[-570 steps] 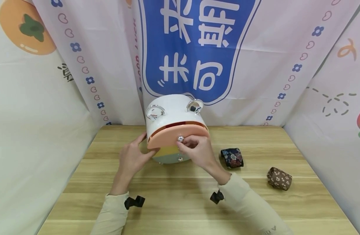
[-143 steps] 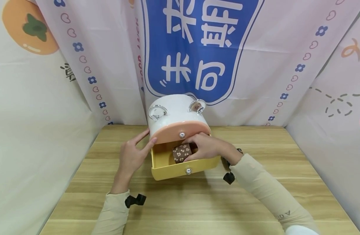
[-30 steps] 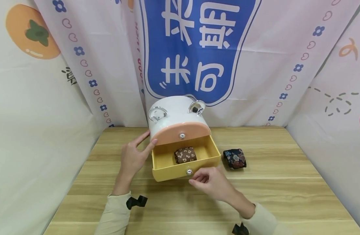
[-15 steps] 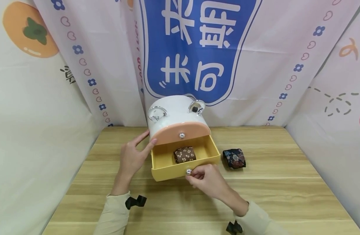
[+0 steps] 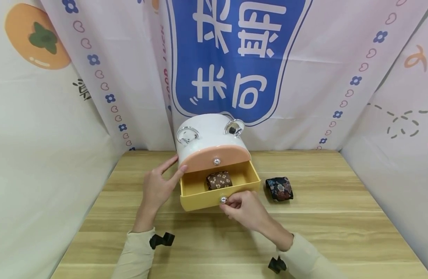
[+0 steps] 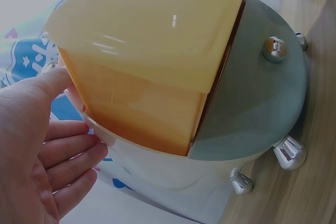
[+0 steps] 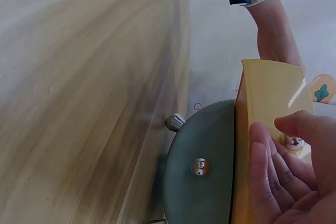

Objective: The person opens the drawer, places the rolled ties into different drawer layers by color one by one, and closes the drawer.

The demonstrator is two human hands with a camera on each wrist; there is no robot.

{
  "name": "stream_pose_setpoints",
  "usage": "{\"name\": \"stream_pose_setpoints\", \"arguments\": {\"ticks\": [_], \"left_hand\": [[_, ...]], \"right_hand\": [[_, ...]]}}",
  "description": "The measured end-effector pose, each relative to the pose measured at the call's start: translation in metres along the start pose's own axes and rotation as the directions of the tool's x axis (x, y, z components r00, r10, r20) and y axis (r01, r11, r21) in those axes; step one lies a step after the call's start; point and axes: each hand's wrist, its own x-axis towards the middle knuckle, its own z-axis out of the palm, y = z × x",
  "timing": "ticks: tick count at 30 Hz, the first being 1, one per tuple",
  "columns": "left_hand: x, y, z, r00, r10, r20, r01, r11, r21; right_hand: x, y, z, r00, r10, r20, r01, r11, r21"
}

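Note:
A small white cabinet (image 5: 210,130) with chrome ear-like rings stands at the back of the table. Its yellow middle drawer (image 5: 200,201) is pulled out, with a brown floral rolled necktie (image 5: 219,180) lying inside. My right hand (image 5: 247,209) pinches the drawer's round silver knob (image 5: 223,200) between thumb and fingers. At the cabinet's left side, my left hand (image 5: 158,190) rests with fairly straight fingers, its thumb at the front edge. The orange top drawer (image 5: 203,159) is closed. In the left wrist view, the grey-green bottom drawer (image 6: 247,87) is closed too.
A dark floral rolled necktie (image 5: 279,189) lies on the wooden table (image 5: 315,232), right of the cabinet. Short chrome feet (image 6: 290,153) hold the cabinet up. A printed curtain (image 5: 304,97) hangs right behind it.
The orange drawer, earlier ajar, is closed. The brown necktie went from the table into the yellow drawer. My right hand has since taken the knob, and the drawer has slid slightly inward.

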Motion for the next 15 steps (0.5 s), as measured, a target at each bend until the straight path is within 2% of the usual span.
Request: {"name": "stream_pose_setpoints", "arguments": {"ticks": [15], "left_hand": [[0.0, 0.002, 0.0, 1.0, 0.024, -0.016, -0.024, 1.0, 0.003]], "right_hand": [[0.017, 0.008, 0.002, 0.993, -0.103, -0.052, 0.097, 0.99, -0.105]]}}
